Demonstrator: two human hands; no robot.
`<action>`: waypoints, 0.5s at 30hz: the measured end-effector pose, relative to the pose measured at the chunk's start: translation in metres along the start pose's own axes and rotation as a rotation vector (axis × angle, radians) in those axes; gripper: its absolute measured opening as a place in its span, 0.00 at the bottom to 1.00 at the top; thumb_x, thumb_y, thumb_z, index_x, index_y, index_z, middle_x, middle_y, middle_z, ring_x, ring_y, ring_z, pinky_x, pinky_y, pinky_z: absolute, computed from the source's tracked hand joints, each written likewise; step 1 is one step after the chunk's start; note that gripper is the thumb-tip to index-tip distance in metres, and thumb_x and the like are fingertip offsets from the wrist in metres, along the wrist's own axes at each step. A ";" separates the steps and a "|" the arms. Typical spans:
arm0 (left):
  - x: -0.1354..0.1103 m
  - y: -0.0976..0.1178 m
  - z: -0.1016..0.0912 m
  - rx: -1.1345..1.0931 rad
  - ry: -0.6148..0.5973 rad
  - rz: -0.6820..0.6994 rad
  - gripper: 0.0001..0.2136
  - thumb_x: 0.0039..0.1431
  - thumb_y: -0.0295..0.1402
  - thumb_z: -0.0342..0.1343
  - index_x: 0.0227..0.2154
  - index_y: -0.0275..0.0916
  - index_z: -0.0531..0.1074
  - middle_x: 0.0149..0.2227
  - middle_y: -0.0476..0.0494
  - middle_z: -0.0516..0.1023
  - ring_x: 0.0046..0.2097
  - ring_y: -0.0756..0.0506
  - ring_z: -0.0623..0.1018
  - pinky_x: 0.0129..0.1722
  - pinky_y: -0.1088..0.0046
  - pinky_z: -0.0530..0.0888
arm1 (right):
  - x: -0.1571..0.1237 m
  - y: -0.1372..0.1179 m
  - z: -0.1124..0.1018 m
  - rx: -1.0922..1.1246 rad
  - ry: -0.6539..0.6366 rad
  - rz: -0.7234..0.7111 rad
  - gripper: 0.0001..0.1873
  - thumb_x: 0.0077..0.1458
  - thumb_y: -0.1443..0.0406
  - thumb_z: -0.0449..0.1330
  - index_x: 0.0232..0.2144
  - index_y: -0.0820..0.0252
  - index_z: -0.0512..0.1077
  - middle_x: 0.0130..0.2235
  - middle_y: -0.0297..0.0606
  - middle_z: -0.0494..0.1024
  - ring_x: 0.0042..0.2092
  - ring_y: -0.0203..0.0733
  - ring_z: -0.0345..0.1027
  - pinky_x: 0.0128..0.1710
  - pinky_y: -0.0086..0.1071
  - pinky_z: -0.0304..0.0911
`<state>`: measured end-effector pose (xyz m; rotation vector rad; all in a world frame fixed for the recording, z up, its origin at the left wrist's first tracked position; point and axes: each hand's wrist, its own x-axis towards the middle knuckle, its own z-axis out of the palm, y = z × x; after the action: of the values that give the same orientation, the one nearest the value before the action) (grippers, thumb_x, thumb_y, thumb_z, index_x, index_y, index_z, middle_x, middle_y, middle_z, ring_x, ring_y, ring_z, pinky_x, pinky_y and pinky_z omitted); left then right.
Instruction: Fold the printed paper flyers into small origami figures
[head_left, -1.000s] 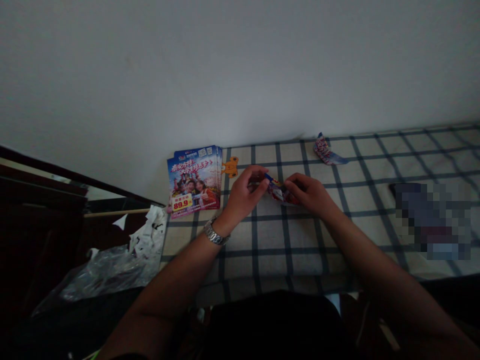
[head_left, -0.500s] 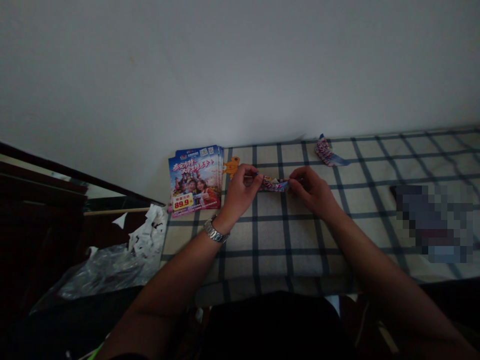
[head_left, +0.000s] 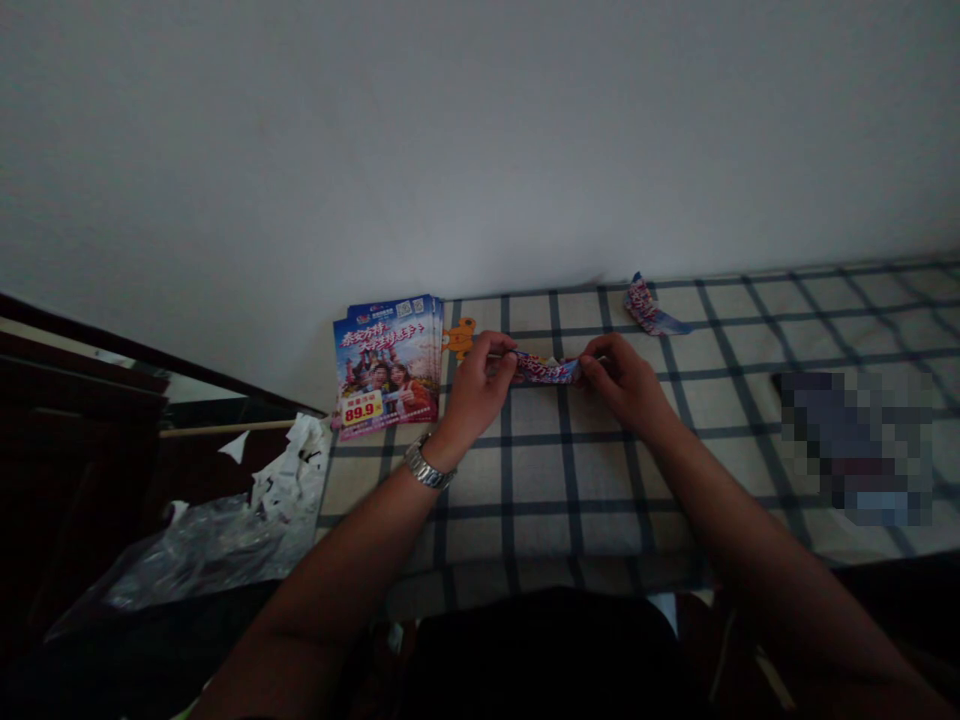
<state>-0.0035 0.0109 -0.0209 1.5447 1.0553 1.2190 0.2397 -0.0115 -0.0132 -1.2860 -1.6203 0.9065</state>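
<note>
Between my two hands a narrow strip of folded, crumpled printed paper is held level, just over the checked cloth. My left hand pinches its left end between thumb and fingers, with a metal watch on that wrist. At the other end, the fingertips of my right hand are closed on the paper. To the left lies a stack of printed flyers, blue at the top and pink at the bottom, marked 89.9. Behind my right hand rests another crumpled flyer piece.
An orange cartoon figure shows beside the stack. A pixelated dark object lies on the cloth at right. Clear plastic and torn white paper sit past the left edge. A bare wall rises behind.
The strip between my hands has turned or flattened slightly, so more of its printed lettering shows. Both hands keep their pinch. The whole view has shifted a little.
</note>
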 end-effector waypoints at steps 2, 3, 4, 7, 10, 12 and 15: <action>-0.001 0.002 0.000 0.016 -0.017 0.008 0.07 0.71 0.35 0.57 0.48 0.43 0.71 0.46 0.44 0.75 0.44 0.47 0.81 0.40 0.69 0.86 | 0.000 0.001 0.000 -0.007 0.005 -0.003 0.13 0.67 0.51 0.59 0.42 0.52 0.68 0.31 0.33 0.78 0.31 0.41 0.74 0.30 0.36 0.69; -0.001 0.003 0.000 0.022 -0.025 0.011 0.07 0.70 0.35 0.57 0.48 0.43 0.71 0.46 0.44 0.75 0.45 0.47 0.81 0.41 0.68 0.86 | 0.000 0.001 0.000 -0.015 0.006 -0.004 0.13 0.67 0.51 0.59 0.42 0.52 0.68 0.32 0.34 0.78 0.31 0.41 0.74 0.30 0.36 0.69; -0.001 0.003 0.001 0.027 -0.034 0.015 0.07 0.70 0.34 0.57 0.48 0.43 0.72 0.46 0.44 0.75 0.45 0.47 0.82 0.42 0.68 0.86 | 0.000 0.000 -0.001 -0.024 0.006 -0.005 0.13 0.67 0.51 0.59 0.42 0.52 0.68 0.32 0.34 0.78 0.31 0.41 0.75 0.30 0.36 0.69; -0.001 0.004 0.001 0.036 -0.031 0.020 0.07 0.69 0.34 0.58 0.47 0.42 0.72 0.45 0.44 0.76 0.44 0.47 0.82 0.41 0.69 0.86 | 0.001 -0.003 -0.001 -0.050 0.005 0.002 0.13 0.67 0.51 0.59 0.41 0.53 0.68 0.32 0.34 0.78 0.31 0.42 0.74 0.30 0.35 0.68; -0.001 0.004 0.001 0.046 -0.020 0.014 0.07 0.69 0.36 0.59 0.46 0.42 0.72 0.45 0.44 0.77 0.44 0.46 0.82 0.41 0.69 0.86 | 0.001 -0.006 -0.002 -0.054 0.007 0.017 0.12 0.67 0.51 0.58 0.41 0.52 0.67 0.31 0.34 0.78 0.30 0.42 0.73 0.29 0.35 0.68; -0.001 0.004 0.001 0.049 -0.017 0.008 0.07 0.69 0.37 0.59 0.45 0.41 0.72 0.45 0.44 0.77 0.44 0.46 0.82 0.41 0.69 0.86 | 0.001 -0.006 -0.002 -0.058 0.011 0.019 0.12 0.67 0.51 0.58 0.41 0.52 0.67 0.31 0.34 0.78 0.30 0.42 0.73 0.29 0.36 0.68; -0.001 0.005 0.002 0.051 -0.024 0.008 0.08 0.69 0.38 0.59 0.44 0.41 0.72 0.43 0.44 0.78 0.42 0.47 0.83 0.40 0.69 0.85 | 0.001 -0.004 -0.003 -0.066 0.013 0.006 0.12 0.66 0.52 0.59 0.41 0.52 0.68 0.32 0.34 0.79 0.31 0.43 0.74 0.30 0.36 0.68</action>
<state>-0.0016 0.0089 -0.0169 1.5995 1.0728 1.1845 0.2407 -0.0116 -0.0082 -1.3397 -1.6491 0.8534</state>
